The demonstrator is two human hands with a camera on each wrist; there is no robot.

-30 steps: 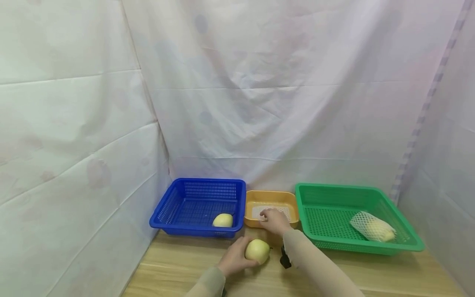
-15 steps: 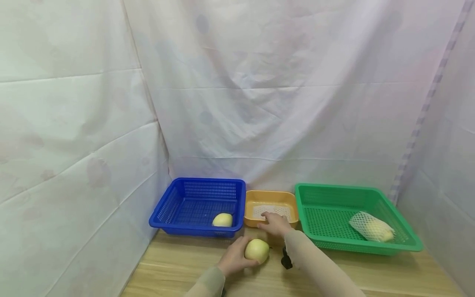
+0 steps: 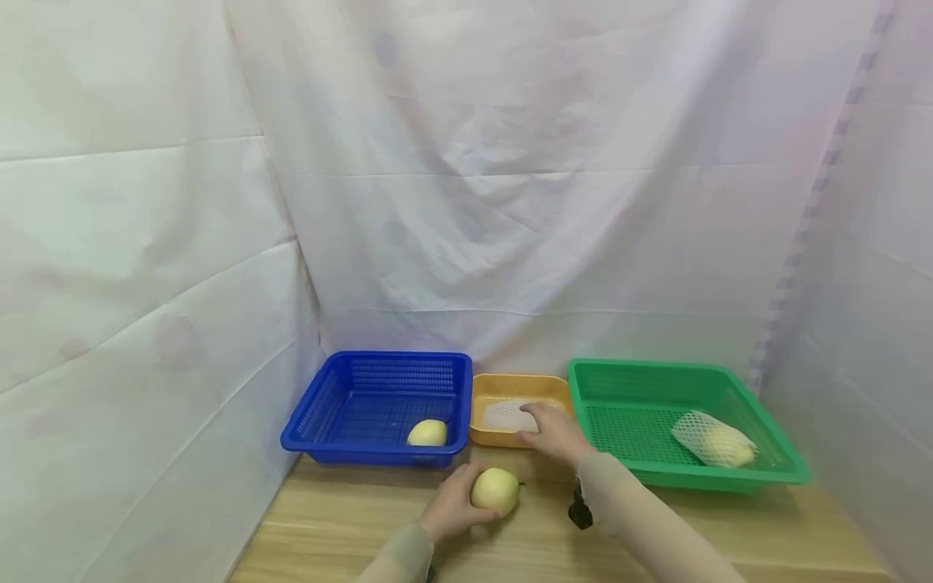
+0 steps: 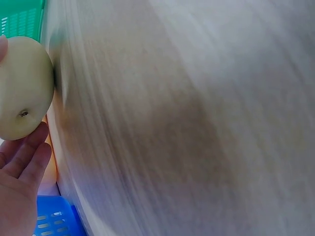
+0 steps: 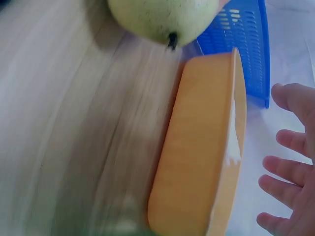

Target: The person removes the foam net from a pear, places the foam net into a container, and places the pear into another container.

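Note:
My left hand (image 3: pixel 453 506) grips a yellow-green pear (image 3: pixel 496 492) just over or on the wooden table; the head view does not settle which. In the left wrist view the fingers (image 4: pixel 32 155) curl at the underside of the pear (image 4: pixel 24 88). My right hand (image 3: pixel 557 433) is over the front right rim of the orange tray (image 3: pixel 490 437), holding nothing. Its fingers are spread apart in the right wrist view, beside the tray (image 5: pixel 197 142). A white foam net (image 3: pixel 508 415) lies flat inside the tray.
At the left, a blue basket (image 3: pixel 342 445) holds another pear (image 3: pixel 428 433). On the right stands a green basket (image 3: pixel 773 421) with a pear in a foam net (image 3: pixel 714 441). White cloth (image 3: pixel 452 243) hangs behind and at both sides.
My right hand has drawn a little to the right and its fingers have spread. The left hand still holds the pear in place. The head view has shifted slightly.

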